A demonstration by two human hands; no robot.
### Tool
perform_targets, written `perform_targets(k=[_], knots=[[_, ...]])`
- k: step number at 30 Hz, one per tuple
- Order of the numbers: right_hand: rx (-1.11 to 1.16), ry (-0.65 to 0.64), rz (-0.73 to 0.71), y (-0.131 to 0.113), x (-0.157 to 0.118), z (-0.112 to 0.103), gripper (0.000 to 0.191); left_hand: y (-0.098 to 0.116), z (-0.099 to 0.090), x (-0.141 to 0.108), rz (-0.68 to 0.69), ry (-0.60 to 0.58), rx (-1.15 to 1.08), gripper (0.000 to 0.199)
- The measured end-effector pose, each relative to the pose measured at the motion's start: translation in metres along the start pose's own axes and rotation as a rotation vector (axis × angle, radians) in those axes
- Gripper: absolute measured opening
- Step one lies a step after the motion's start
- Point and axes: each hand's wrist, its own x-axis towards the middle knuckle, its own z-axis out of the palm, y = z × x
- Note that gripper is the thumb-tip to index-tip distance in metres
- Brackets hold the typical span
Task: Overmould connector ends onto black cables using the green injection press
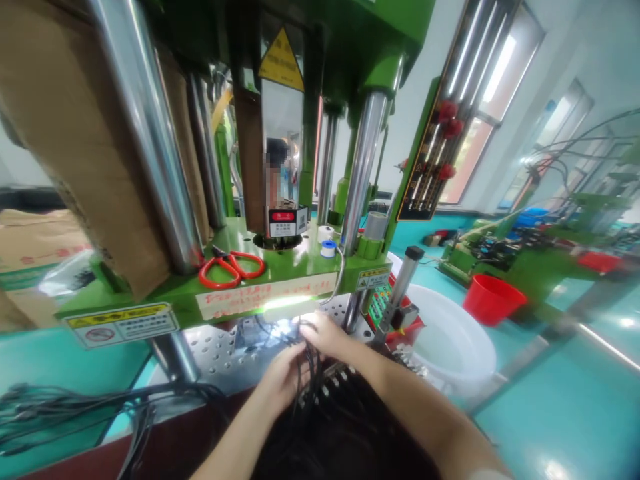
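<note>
Low under the press's green plate, my left hand (284,379) is closed around several black cables (313,377) that hang down toward my lap. Just right of it and slightly higher, my right hand (324,333) has its fingers curled on the upper part of the same cables. Their upper ends are blurred and partly hidden by my fingers. Directly behind both hands is a brightly lit metal mold (270,333) on the perforated bench plate (213,350).
Red-handled scissors (233,269) and a blue-and-white spool (329,249) lie on the green press plate (295,267). A cable bundle (65,403) spreads at lower left. To the right stand a control box (383,303), a white tub (450,333) and a red bucket (494,300).
</note>
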Motion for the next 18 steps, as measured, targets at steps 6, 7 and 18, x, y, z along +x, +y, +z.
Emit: perform_targets(k=[6,7,18], knots=[[-0.233,0.209,0.218,0.023,-0.175,-0.099,0.035,0.004,0.004,-0.004,-0.057,0.024,0.001,0.013],[-0.320,0.259,0.322,0.033,-0.206,-0.117,0.035,0.005,0.006,-0.005,-0.052,0.027,0.004,0.013],[-0.121,0.055,0.317,0.004,-0.161,-0.107,0.028,0.016,0.017,-0.017,-0.075,0.021,-0.019,0.009]])
